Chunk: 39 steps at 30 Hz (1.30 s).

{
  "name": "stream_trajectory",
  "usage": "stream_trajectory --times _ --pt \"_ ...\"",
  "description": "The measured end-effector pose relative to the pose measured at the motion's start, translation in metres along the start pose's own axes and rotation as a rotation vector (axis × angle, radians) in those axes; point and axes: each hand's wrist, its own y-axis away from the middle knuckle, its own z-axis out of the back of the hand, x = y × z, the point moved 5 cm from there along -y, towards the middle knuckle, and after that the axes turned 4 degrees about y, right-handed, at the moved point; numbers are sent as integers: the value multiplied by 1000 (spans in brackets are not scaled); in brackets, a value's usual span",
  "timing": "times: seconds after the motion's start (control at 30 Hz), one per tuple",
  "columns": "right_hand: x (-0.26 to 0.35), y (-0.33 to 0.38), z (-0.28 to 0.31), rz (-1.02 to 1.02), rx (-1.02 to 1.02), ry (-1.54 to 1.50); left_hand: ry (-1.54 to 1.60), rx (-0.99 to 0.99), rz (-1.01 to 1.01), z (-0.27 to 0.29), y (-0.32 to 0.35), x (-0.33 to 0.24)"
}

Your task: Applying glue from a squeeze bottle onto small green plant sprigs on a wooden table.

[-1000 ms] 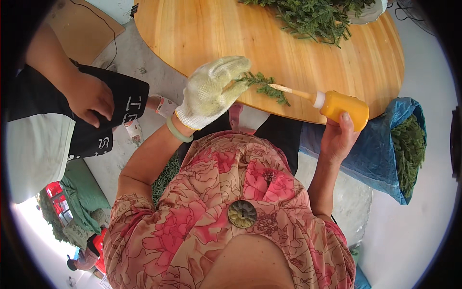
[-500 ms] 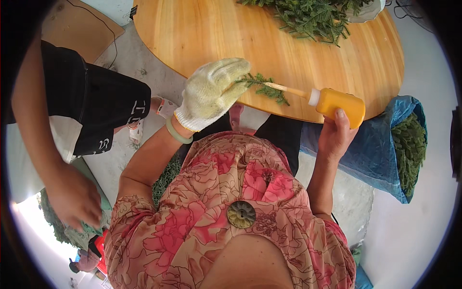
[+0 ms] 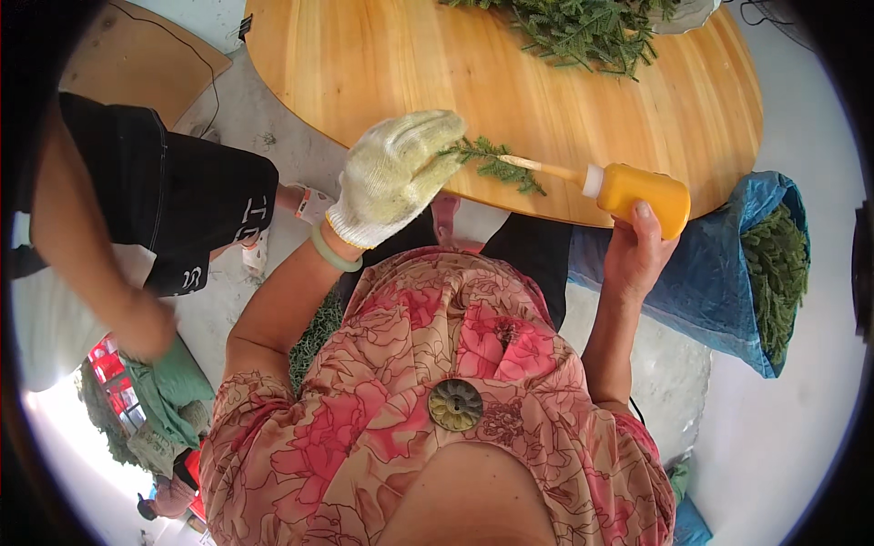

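My left hand (image 3: 391, 177), in a white knitted work glove, pinches the stem end of a small green fir sprig (image 3: 496, 164) above the near edge of the round wooden table. My bare right hand (image 3: 635, 255) is wrapped round a yellow bottle (image 3: 645, 197) with a white collar and a long pale nozzle. The bottle lies nearly level, its nozzle pointing left. The nozzle's light-coloured tip meets the sprig near its middle; whether it touches or lies just above the needles, I cannot tell.
On the wooden table (image 3: 391, 55), a pile of fir cuttings (image 3: 583, 36) lies at the far side beside a pale dish (image 3: 687, 16). To the right, a blue sack (image 3: 701, 300) holds more greenery (image 3: 774, 282). At left stands another person in black shorts (image 3: 214, 187).
The sprig and nozzle keep nearly the same place, with my left hand slightly further left. The other person's arm at left has shifted up and left.
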Motion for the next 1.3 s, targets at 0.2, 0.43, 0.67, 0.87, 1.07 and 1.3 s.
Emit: stream_trajectory --times 0.2,0.43,0.67,0.87,1.07,1.3 --pt "1 1 5 18 -26 6 -15 -26 -47 0 -1 -2" --pt "0 1 13 16 -43 33 21 -24 -7 -3 3 1" --pt "1 2 19 18 -59 47 45 -47 29 -3 3 -2" --pt "1 4 28 17 -77 53 -31 -35 -31 -2 2 -3" --pt "-1 5 36 9 -88 67 46 -44 70 -2 2 1" --pt "-1 7 44 7 -100 79 27 -23 19 -1 2 -2"
